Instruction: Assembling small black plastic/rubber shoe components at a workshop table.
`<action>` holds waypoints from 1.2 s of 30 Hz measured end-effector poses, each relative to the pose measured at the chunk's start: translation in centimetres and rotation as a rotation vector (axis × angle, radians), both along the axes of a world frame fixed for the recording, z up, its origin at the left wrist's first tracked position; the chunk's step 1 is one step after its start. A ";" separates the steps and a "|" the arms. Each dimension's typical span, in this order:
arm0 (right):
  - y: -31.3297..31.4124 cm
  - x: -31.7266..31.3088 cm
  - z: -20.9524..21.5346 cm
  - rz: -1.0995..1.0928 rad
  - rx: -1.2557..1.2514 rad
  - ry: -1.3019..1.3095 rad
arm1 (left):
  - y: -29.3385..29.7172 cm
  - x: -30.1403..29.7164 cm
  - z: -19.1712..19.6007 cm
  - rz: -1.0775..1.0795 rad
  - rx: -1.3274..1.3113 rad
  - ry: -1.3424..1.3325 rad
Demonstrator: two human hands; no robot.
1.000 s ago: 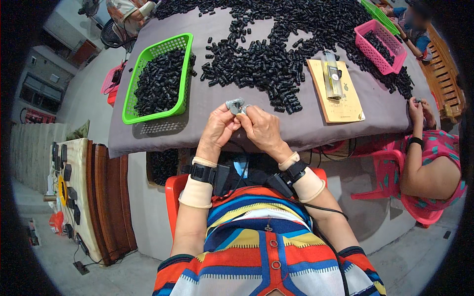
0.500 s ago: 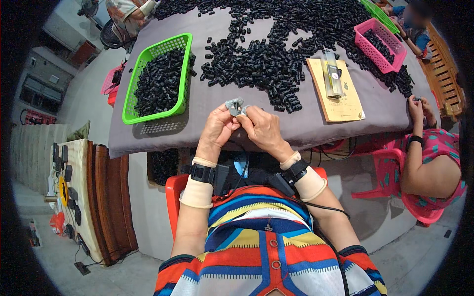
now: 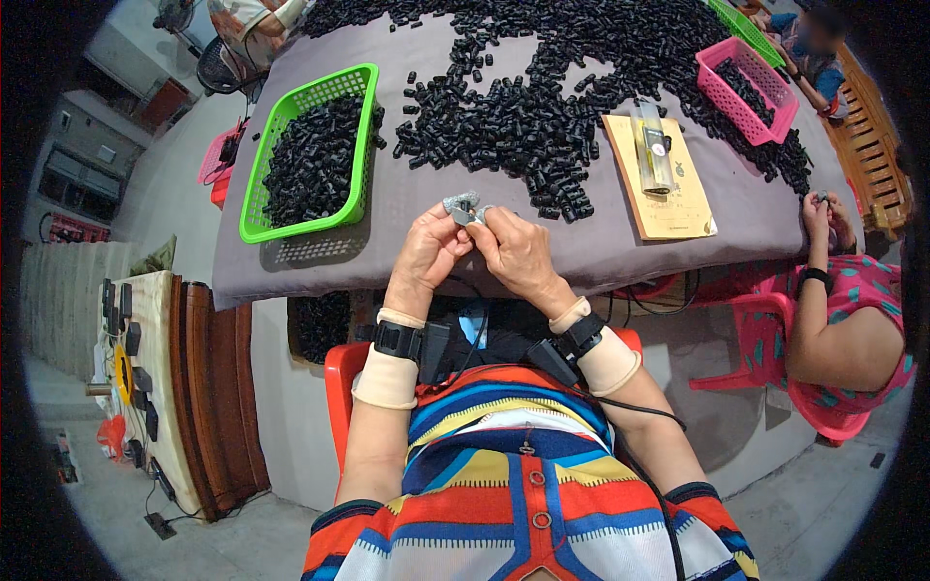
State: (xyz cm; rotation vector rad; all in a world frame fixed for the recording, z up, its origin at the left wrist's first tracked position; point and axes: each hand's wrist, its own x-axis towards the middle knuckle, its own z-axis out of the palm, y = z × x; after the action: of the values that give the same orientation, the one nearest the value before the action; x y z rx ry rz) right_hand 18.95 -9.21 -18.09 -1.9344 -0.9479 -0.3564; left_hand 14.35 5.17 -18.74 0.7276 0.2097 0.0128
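My left hand (image 3: pixel 429 248) and my right hand (image 3: pixel 518 250) meet over the near edge of a grey-clothed table (image 3: pixel 601 247). Between their fingertips they pinch a small grey metal part (image 3: pixel 462 206), held just above the cloth. Both wrists wear beige bands and black strapped devices with cables. A large heap of small black plastic pieces (image 3: pixel 542 116) lies on the cloth just beyond the hands. A green basket (image 3: pixel 308 155) filled with the same black pieces stands to the left of my left hand.
A yellow card with a clear packet on it (image 3: pixel 661 174) lies right of the heap. A pink basket (image 3: pixel 748 76) stands at the far right. Another person in a patterned pink top (image 3: pixel 852 320) sits at the right, hands at the table edge. Wooden furniture stands at left.
The two hands stay in the same spot; only the fingers shift slightly around the small grey part.
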 end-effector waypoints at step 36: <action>-1.8 1.9 0.3 0.106 0.756 0.933 | -3.9 2.0 2.4 0.183 1.516 -0.172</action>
State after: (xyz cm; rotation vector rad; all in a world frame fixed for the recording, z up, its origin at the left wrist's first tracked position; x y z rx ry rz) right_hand 20.86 -11.00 -17.74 -1.1184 -0.2178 0.2358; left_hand 16.32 1.30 -16.29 2.2023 0.0664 0.4464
